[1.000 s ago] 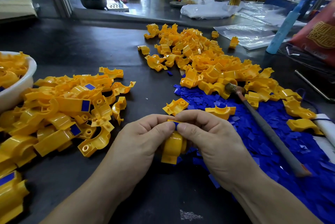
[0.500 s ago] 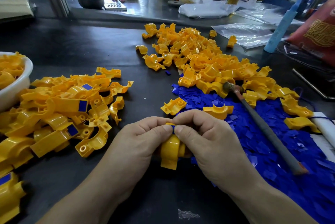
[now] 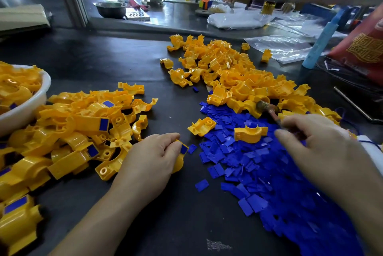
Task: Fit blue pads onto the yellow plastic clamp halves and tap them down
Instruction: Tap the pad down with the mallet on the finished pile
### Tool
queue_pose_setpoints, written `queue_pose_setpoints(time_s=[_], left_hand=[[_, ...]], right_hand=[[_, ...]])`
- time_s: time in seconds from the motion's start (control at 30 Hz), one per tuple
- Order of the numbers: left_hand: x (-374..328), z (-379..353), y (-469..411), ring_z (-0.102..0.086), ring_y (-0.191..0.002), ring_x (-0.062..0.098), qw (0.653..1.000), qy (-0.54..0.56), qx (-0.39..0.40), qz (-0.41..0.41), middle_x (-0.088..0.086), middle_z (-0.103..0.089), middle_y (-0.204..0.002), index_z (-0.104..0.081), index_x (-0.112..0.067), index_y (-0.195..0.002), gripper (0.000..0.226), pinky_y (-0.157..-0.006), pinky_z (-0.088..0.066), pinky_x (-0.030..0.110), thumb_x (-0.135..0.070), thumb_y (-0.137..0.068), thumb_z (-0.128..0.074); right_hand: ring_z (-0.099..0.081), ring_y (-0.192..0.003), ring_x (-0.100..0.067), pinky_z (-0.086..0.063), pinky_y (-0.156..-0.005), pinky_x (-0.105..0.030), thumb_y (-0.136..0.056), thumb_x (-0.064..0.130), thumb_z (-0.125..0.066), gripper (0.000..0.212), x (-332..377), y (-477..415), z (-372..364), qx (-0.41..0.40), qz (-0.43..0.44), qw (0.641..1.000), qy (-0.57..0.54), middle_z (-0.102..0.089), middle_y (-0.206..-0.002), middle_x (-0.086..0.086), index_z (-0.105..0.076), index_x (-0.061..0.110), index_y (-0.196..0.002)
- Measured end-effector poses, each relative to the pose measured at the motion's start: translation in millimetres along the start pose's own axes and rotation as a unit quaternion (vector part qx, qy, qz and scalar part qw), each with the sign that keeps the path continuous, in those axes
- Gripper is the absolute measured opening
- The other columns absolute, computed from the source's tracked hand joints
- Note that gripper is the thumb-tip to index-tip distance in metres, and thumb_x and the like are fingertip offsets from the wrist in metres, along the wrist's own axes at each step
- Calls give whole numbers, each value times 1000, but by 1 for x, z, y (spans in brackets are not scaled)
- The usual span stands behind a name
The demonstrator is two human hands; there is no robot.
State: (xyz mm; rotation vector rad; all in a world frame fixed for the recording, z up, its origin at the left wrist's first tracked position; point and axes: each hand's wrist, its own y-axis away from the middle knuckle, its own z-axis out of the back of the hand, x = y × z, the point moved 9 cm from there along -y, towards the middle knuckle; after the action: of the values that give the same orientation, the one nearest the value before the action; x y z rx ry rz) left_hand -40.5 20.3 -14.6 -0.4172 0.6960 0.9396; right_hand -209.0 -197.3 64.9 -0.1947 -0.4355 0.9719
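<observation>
My left hand [image 3: 149,164] grips a yellow clamp half [image 3: 178,165] against the black table, with a blue pad [image 3: 184,149] seated on its upper face. My right hand [image 3: 323,152], blurred, lies over the handle of a small hammer [image 3: 264,107], its fingers curling round it; the hammer head rests at the edge of the yellow pile. A spread of loose blue pads [image 3: 248,164] covers the table under and left of my right hand. Two bare clamp halves [image 3: 202,126] [image 3: 249,133] lie at its far edge.
A heap of bare yellow halves [image 3: 228,69] sits behind the pads. Halves with blue pads fitted are piled at the left [image 3: 83,131], beside a white bowl [image 3: 31,106] holding more. Plastic bags and a red bag [image 3: 364,48] lie far right. Another person works across the bench.
My hands have parted. The left kept the clamp half with its pad and moved left; the right swung out right over the blue pads to the hammer handle.
</observation>
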Motion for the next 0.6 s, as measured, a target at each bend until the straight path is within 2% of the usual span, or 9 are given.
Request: queue_pose_setpoints(time_s=[0.03,0.1,0.2,0.27,0.37,0.47,0.53,0.6], left_hand=[[0,0,-1,-49,-101,-2,999,-32,4,-5,-15,-57,-127,-51,-30,-141,45,-78,-40,15,-46,-98,-47],[3,-1,-2,-49,-112,7,995,-102,8,-4,-9,-54,-129,-43,-27,-145,63,-87,-43,22,-60,-92,-48],[7,0,1,-48,-115,9,983,-183,2,12,-10,-52,-127,-45,-28,-137,73,-89,-44,25,-71,-79,-57],[6,-2,3,-46,-110,8,976,-217,-1,13,-12,-50,-118,-49,-30,-128,65,-85,-42,23,-69,-77,-61],[0,-3,4,-45,-101,8,969,-245,-11,-2,-13,-47,-105,-51,-32,-120,48,-81,-43,23,-61,-83,-61],[-2,-1,4,-44,-96,6,969,-247,-19,-18,-14,-49,-103,-51,-35,-120,41,-75,-41,21,-57,-87,-59],[-1,1,3,-45,-94,5,967,-253,-24,-26,-14,-51,-105,-51,-35,-120,38,-72,-40,20,-55,-89,-58],[0,2,2,-47,-93,5,966,-258,-25,-28,-13,-53,-106,-51,-34,-120,36,-70,-41,20,-53,-90,-57]], right_hand=[[-53,-93,-14,-43,-67,-29,-85,47,-50,32,-13,1,1,10,-19,998,56,-59,-101,8,-62,32,-110],[-52,-104,-18,-44,-77,-33,-87,49,-52,39,-39,6,-9,72,-64,983,154,-58,-111,3,-56,30,-121],[-50,-105,-13,-47,-83,-29,-88,55,-47,44,-62,18,-28,171,-87,956,221,-52,-113,8,-41,37,-128],[-51,-95,-11,-49,-76,-27,-89,52,-48,40,-65,20,-32,176,-85,961,197,-50,-104,10,-38,38,-126],[-55,-87,-11,-50,-68,-27,-91,45,-49,39,-64,18,-32,160,-82,964,195,-53,-102,9,-33,36,-125],[-55,-78,-13,-51,-65,-31,-92,34,-48,30,-68,15,-30,143,-94,966,192,-54,-96,5,-40,30,-121],[-55,-71,-15,-51,-63,-39,-91,28,-48,22,-72,15,-25,119,-112,977,133,-53,-86,4,-48,28,-114],[-58,-56,-19,-52,-55,-42,-91,24,-46,20,-67,21,-16,98,-151,984,-6,-59,-68,0,-51,39,-105]])
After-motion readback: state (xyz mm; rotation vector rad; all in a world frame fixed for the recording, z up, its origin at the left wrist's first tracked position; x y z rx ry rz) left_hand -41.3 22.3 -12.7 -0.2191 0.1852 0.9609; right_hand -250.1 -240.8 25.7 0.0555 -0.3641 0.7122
